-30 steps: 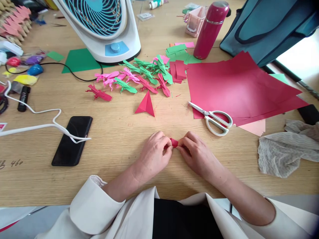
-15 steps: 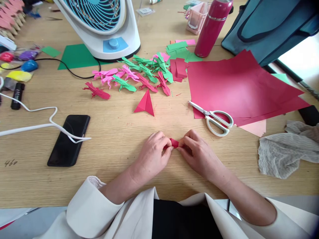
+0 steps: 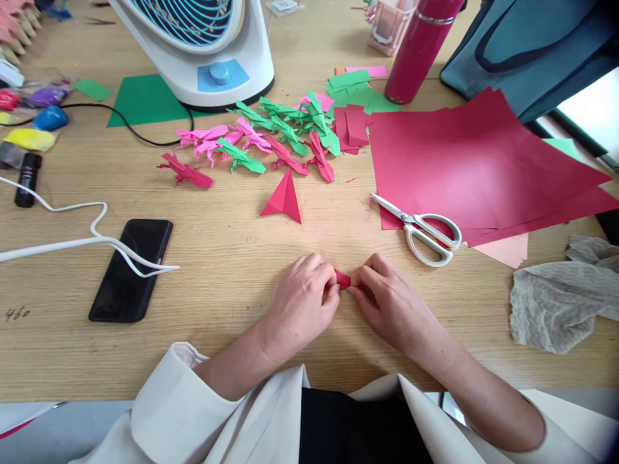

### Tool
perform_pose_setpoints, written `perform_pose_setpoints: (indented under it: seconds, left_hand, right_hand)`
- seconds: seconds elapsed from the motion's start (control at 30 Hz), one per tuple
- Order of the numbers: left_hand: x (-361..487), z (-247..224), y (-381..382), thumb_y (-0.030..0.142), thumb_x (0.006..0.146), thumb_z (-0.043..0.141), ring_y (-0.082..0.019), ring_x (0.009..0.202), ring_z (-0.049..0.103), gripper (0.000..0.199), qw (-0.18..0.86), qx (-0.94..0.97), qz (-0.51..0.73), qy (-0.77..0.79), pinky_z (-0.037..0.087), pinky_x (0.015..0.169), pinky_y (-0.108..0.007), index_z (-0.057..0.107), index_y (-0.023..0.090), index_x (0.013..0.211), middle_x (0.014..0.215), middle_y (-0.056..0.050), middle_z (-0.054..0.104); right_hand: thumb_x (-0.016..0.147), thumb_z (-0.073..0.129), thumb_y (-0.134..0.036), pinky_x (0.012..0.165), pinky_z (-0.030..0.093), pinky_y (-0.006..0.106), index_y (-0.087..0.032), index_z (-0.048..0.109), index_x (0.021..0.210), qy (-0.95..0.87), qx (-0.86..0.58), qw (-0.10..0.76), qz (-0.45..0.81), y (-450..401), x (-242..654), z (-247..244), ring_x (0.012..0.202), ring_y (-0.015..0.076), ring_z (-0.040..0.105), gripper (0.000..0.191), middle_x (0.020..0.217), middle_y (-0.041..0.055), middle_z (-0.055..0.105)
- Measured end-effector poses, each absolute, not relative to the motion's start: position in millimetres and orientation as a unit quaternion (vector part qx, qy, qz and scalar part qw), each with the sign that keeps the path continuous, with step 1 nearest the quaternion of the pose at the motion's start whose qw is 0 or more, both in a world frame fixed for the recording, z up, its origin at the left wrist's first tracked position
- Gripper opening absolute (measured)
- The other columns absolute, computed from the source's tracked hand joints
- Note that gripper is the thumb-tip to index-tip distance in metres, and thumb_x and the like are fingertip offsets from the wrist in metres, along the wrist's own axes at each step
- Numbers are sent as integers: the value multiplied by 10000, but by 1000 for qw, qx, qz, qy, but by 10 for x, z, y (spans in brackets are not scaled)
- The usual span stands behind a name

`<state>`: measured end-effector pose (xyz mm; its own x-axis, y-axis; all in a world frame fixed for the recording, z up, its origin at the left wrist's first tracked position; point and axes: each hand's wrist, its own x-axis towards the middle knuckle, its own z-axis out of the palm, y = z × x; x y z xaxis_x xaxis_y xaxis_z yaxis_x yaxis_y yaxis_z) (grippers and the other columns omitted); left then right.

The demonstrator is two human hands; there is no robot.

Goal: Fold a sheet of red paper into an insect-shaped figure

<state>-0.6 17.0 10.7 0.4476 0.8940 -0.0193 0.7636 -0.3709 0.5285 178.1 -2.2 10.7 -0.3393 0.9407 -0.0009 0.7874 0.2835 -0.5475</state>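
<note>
Handwritten figures reading "460" are noted on the bench at the left edge of the frame. Black marker, left of frame, bears pale lettering too small to read. Small red folded paper is located just below frame centre. Left hand and right hand each have a narrow grip, fingertips pinching opposite ends of that paper. Scissors lie right of centre, partly over red sheets.

The left hand and right hand pinch a small red paper piece.
</note>
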Motion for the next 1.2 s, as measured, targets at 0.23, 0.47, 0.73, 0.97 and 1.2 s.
perform_pose_setpoints:
  seconds: [0.23, 0.47, 0.73, 0.97, 1.2]
  left_hand:
    - [16, 114, 168, 130, 871, 507, -194, 843, 522, 132, 226, 820, 119, 512, 441, 783, -344, 503, 189, 753, 871, -43, 553]
    - [22, 108, 160, 146, 873, 501, -196, 839, 523, 136, 220, 821, 114, 515, 440, 776, -343, 503, 192, 746, 863, -44, 551]
    - [19, 100, 168, 136, 858, 500, -195, 843, 525, 124, 202, 827, 109, 514, 443, 768, -337, 501, 197, 750, 867, -41, 543]
    - [21, 88, 170, 136, 848, 520, -203, 851, 549, 99, 187, 831, 118, 510, 461, 772, -348, 530, 195, 770, 875, -48, 565]
    - [8, 60, 164, 138, 847, 537, -218, 859, 569, 72, 179, 837, 126, 502, 483, 775, -362, 566, 179, 795, 886, -63, 572]
  right_hand:
    - [929, 528, -192, 727, 444, 330, -172, 568, 776, -778, -571, 135, 226, -26, 1832, 129, 761, 184, 532, 160, 871, 61, 526]
    - [926, 520, -202, 714, 430, 329, -174, 561, 768, -771, -587, 124, 214, -44, 1867, 133, 739, 179, 530, 166, 866, 59, 528]
    - [905, 543, -162, 656, 426, 298, -187, 543, 786, -757, -568, 154, 284, 0, 1985, 159, 740, 165, 535, 122, 867, 40, 545]
    - [965, 451, -125, 795, 509, 361, -190, 604, 1000, -809, -484, 236, 238, -125, 1957, 159, 890, 201, 597, 170, 994, 89, 602]
    - [961, 412, -54, 955, 495, 430, -183, 527, 1287, -866, -419, 239, 134, -209, 1923, 74, 1118, 238, 579, 369, 1223, 138, 592]
